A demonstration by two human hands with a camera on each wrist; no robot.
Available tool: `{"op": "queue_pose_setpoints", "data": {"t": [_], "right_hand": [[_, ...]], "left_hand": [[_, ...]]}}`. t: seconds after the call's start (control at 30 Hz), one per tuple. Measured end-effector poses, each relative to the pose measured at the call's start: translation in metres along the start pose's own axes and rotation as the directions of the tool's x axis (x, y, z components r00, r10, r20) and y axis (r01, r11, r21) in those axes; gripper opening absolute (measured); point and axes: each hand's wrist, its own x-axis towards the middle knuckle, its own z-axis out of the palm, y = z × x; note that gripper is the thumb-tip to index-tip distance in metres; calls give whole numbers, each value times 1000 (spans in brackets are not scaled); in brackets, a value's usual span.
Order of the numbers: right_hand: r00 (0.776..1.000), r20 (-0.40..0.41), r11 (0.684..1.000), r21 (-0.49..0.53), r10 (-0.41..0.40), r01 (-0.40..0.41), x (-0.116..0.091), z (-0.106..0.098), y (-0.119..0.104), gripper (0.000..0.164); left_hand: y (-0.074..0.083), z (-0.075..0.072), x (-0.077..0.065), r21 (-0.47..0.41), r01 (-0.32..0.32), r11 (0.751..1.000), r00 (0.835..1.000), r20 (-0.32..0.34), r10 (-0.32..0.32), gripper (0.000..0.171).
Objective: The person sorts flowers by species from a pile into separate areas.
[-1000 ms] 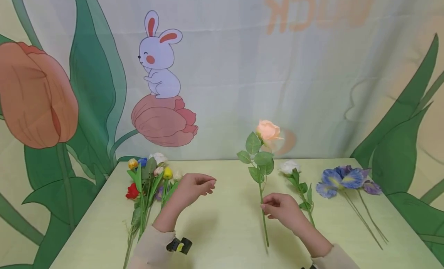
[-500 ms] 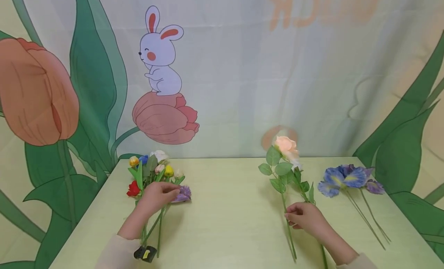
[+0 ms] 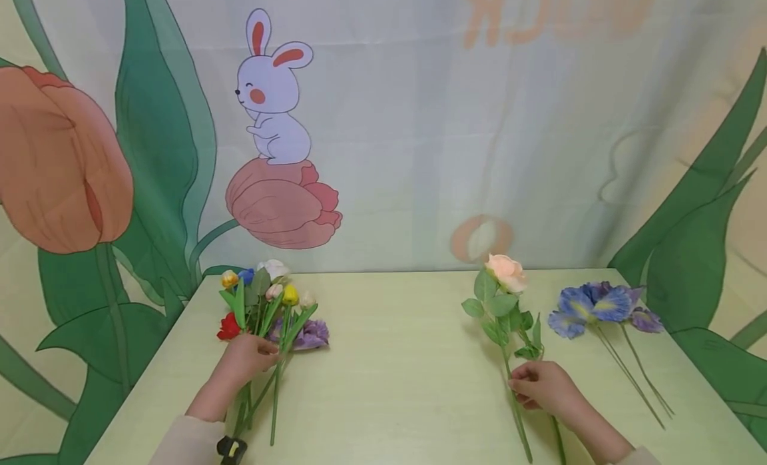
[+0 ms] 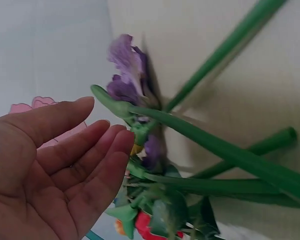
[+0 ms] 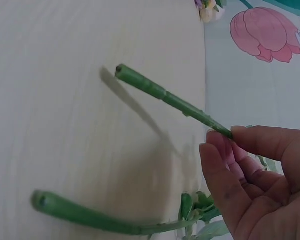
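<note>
My right hand (image 3: 548, 388) pinches the green stem of a peach rose (image 3: 507, 274) between thumb and fingers. The rose leans over a second leafy stem (image 3: 558, 438) on the table, whose bloom is hidden behind it. In the right wrist view, the held stem (image 5: 162, 94) casts a shadow on the table, its cut end apart from it. My left hand (image 3: 248, 358) hovers at the mixed bunch on the left, its fingers loosely bent and holding nothing. That bunch has a red flower (image 3: 229, 326), a yellow tulip (image 3: 291, 294) and a purple flower (image 4: 126, 62).
Blue-purple irises (image 3: 593, 308) with thin stems lie at the right of the pale table (image 3: 389, 385). A printed cloth (image 3: 389, 152) with a rabbit and tulips hangs behind the table's back edge.
My right hand has carried the peach rose right and down, over the other leafy stem. My left hand has moved left and down from mid-table to the bunch.
</note>
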Motion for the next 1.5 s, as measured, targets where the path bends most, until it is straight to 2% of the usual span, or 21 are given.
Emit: {"op": "queue_pose_setpoints", "data": {"t": [0.13,0.27,0.47,0.67,0.9,1.13,1.3,1.5], "right_hand": [[1000,3,1000,0,31,-31,1,0,4,26],[1000,-1,1000,-11,27,-27,1,-1,8,26],[1000,-1,1000,-17,24,-24,3,0,17,24],[1000,4,999,-38,22,-22,3,-1,23,22],[997,36,997,-54,63,-61,3,-1,30,19],[999,7,990,-134,53,-52,3,0,30,14],[1000,-10,973,-229,26,-28,2,0,28,12],[1000,-6,955,-297,14,-15,-2,0,24,12]], "left_hand": [[-12,3,4,47,20,999,1000,1,-20,26],[-18,5,3,79,26,997,999,20,-27,26],[-18,7,1,40,66,997,996,53,-69,20],[-18,9,-2,30,47,998,997,59,-48,11],[-17,11,-3,40,64,997,995,80,-67,10],[-16,11,-5,19,56,998,996,74,-57,9],[-14,6,-7,-25,28,999,997,73,-27,9],[-10,-2,-10,-60,0,998,997,76,4,12]]}}
